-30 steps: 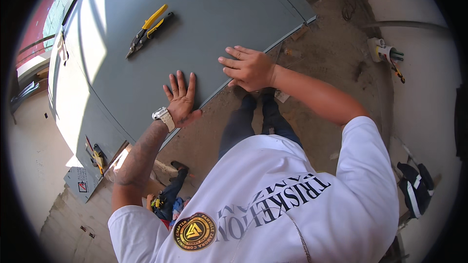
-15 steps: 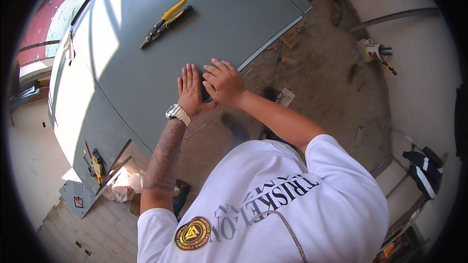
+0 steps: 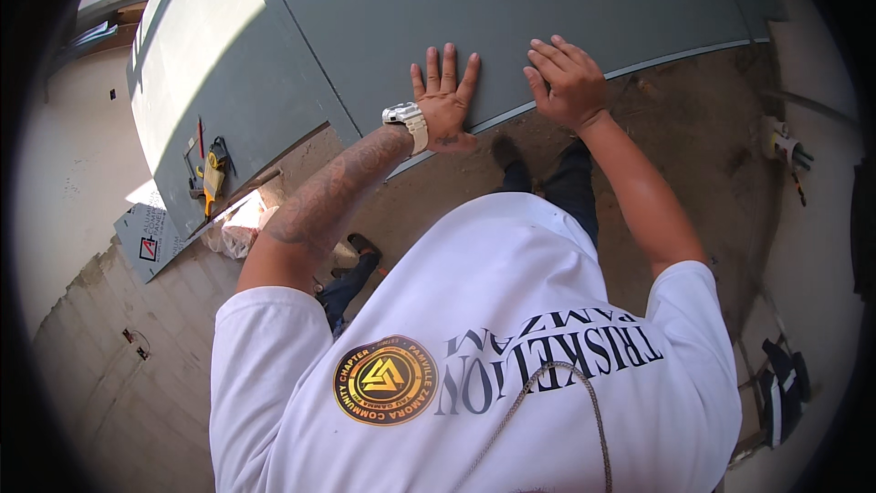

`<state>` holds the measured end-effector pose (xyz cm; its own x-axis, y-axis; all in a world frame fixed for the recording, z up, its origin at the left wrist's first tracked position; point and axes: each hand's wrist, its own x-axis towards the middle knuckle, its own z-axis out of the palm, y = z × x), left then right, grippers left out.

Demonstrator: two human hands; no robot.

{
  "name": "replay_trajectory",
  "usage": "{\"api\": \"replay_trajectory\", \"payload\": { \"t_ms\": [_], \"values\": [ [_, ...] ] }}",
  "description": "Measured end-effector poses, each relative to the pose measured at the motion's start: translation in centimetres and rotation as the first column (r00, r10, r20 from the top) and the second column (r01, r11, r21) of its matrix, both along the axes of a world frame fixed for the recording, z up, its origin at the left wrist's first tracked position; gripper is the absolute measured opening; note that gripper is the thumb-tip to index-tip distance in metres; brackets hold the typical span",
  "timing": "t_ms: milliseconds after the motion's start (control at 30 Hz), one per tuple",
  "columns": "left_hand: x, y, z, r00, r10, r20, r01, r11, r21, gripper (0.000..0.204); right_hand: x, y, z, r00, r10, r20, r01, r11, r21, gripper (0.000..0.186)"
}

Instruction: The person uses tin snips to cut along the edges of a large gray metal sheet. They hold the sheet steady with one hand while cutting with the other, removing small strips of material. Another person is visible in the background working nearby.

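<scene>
A large grey panel (image 3: 383, 27) lies flat in front of me, with a pale strip (image 3: 675, 62) running along its near edge. My left hand (image 3: 444, 96) rests palm down on the panel beside that edge, its fingers spread and a white watch (image 3: 408, 120) on the wrist. To the right, my right hand (image 3: 568, 82) is at the same edge, fingers stretched out and close together, holding nothing. Whether its palm presses on the panel or hovers just above it I cannot tell.
At the left, a yellow-and-black tool (image 3: 213, 178) lies on the panel's corner, near a clear plastic bag (image 3: 245, 226). A printed panel offcut (image 3: 146, 239) juts out below. Another person's leg (image 3: 345, 290) shows beneath my left arm. Dirt floor (image 3: 675, 146) lies beyond the edge.
My hands were close together at the panel's edge; now they are apart, the right one farther right. The view has shifted, and the yellow-handled snips have left the picture.
</scene>
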<state>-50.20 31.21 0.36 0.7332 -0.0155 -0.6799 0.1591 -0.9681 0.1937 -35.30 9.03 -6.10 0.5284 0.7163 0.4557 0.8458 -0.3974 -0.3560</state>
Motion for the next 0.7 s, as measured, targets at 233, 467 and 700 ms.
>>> {"api": "replay_trajectory", "payload": {
  "t_ms": [233, 467, 700],
  "values": [
    [0.51, 0.74, 0.24, 0.998, -0.015, -0.053, 0.011, 0.998, -0.062, 0.139, -0.01, 0.91, 0.32, 0.999, -0.043, 0.008, 0.042, 0.999, 0.019, 0.017],
    [0.26, 0.75, -0.08, 0.998, -0.022, -0.062, 0.017, 0.998, -0.065, 0.138, -0.25, 1.24, 0.39, 0.997, -0.074, 0.003, 0.074, 0.996, 0.040, 0.013],
    [0.06, 0.68, 0.30, 0.999, -0.032, 0.012, 0.033, 0.999, -0.020, 0.142, -0.33, 0.97, 0.50, 0.997, -0.076, 0.030, 0.076, 0.997, 0.011, 0.018]
  ]
}}
